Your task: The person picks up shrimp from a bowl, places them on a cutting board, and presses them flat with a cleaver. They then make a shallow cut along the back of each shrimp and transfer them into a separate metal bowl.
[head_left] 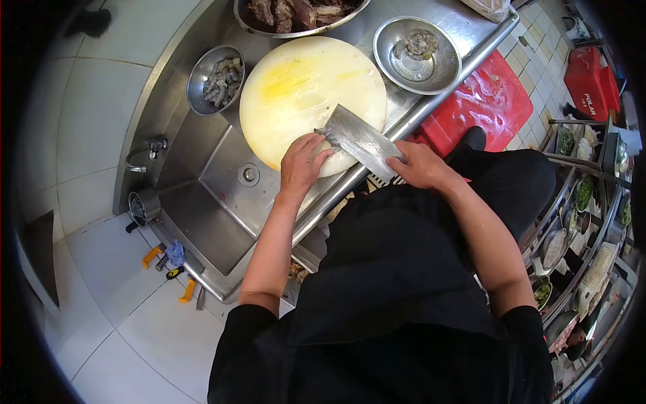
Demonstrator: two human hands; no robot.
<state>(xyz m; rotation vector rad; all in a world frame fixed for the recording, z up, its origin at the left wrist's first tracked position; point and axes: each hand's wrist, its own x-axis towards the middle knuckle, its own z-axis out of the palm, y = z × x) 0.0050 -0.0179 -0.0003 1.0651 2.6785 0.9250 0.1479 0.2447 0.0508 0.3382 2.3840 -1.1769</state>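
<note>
Wrapped around the handle of a broad cleaver (360,138), my right hand (420,167) is closed at the edge of a round white cutting board (303,87). The blade lies tilted over the board's near right side, its far corner close to a grey shrimp (327,137). My left hand (301,163) is closed on that shrimp, holding it against the board; the fingers hide part of it. Grey shrimp (223,82) fill part of a steel bowl (196,87) left of the board. On the right, a perforated steel bowl (452,71) holds several shrimp (418,46).
A steel sink (225,158) with a tap (138,161) lies to the left. Beyond the board is a bowl (269,32) of dark meat (306,12). A red stool-like plastic item (501,101) stands at right, near shelves of food containers (584,195). Yellow-handled tools (152,256) hang beside the sink.
</note>
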